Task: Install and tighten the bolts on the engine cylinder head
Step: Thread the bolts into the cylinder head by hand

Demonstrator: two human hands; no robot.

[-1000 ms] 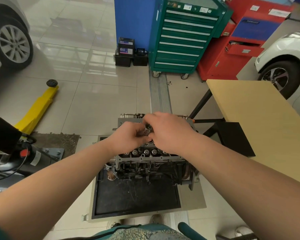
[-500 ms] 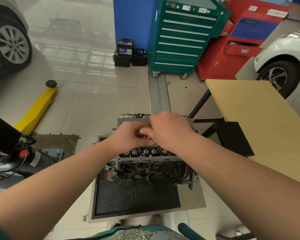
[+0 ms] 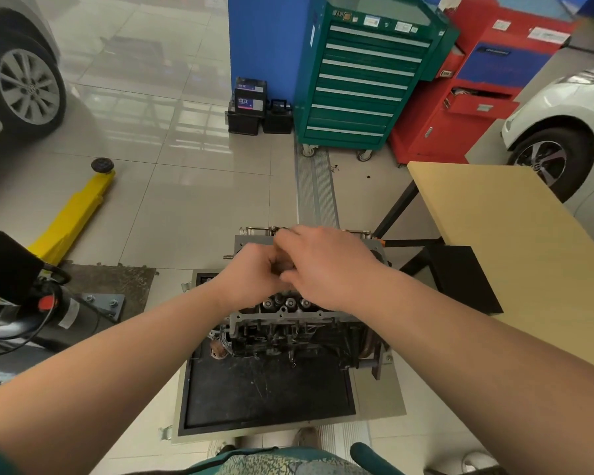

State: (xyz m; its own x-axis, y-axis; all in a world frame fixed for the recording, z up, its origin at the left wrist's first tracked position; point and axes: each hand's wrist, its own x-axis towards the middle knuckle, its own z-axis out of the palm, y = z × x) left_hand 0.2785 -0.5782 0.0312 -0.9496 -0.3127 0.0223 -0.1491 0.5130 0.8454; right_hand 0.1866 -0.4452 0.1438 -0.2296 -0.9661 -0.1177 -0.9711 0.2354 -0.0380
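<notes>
The engine cylinder head sits on a stand at the centre, with a row of round valve tops showing at its near edge. Both hands meet just above its middle and cover most of its top. My left hand is curled into a fist. My right hand lies against it with its fingers bent down onto the same spot. Both close on a small metal bolt, which the fingers hide in this frame.
The engine stands at the far end of a black tray on the floor. A wooden table is to the right, a yellow jack and a black machine to the left. A green tool cabinet stands behind.
The metal piece seen between my fingers a second ago is now covered. My right hand has shifted slightly left over my left fist and turned; both stay above the head.
</notes>
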